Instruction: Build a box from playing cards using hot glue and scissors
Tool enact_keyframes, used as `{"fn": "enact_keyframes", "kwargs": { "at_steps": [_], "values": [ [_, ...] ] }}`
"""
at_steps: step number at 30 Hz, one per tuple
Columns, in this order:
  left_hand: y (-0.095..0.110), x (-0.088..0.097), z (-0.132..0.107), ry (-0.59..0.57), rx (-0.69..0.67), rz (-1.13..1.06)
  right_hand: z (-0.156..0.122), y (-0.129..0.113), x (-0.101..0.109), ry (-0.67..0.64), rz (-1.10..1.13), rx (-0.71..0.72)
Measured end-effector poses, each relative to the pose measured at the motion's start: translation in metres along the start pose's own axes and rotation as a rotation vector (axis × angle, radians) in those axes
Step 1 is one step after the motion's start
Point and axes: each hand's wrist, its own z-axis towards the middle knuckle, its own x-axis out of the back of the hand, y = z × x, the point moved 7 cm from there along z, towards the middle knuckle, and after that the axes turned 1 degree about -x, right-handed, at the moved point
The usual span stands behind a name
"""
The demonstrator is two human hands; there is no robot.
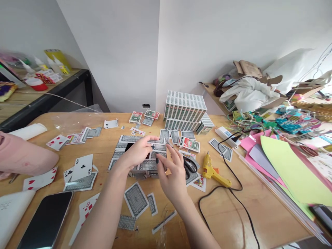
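A box covered in grey-backed playing cards [124, 140] sits on the table in front of me, with a dark opening in its top. My left hand [137, 152] rests over the box, index finger stretched toward its far right corner and the thumb near the top surface. My right hand [175, 176] grips the box's right side, thumb on the top and the other fingers along the edge. Black-handled scissors [190, 167] lie just right of that hand. Nearer to me are a whole card [136, 199] and cut card strips [152, 204].
A yellow glue gun [214, 173] with a black cord lies at right, near a white power strip [228, 136]. Stacked card packs [185, 109] stand at the back. A phone [46, 221] and loose cards [83, 167] lie left; coloured paper sheets [293, 169] lie far right.
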Motion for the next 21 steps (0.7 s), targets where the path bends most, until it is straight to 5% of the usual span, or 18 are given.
{"fn": "enact_keyframes", "kwargs": {
  "at_steps": [10,14,21],
  "values": [
    [0.005,0.003,0.001,0.09,-0.044,0.011,0.027,0.026,-0.012,0.013,0.181,-0.225],
    [0.003,0.005,0.001,0.105,-0.043,0.014,0.037,0.03,-0.013,0.013,0.155,-0.19],
    [0.0,0.002,-0.003,0.034,-0.008,0.118,0.03,0.062,0.016,0.087,0.242,-0.359]
  ]
}}
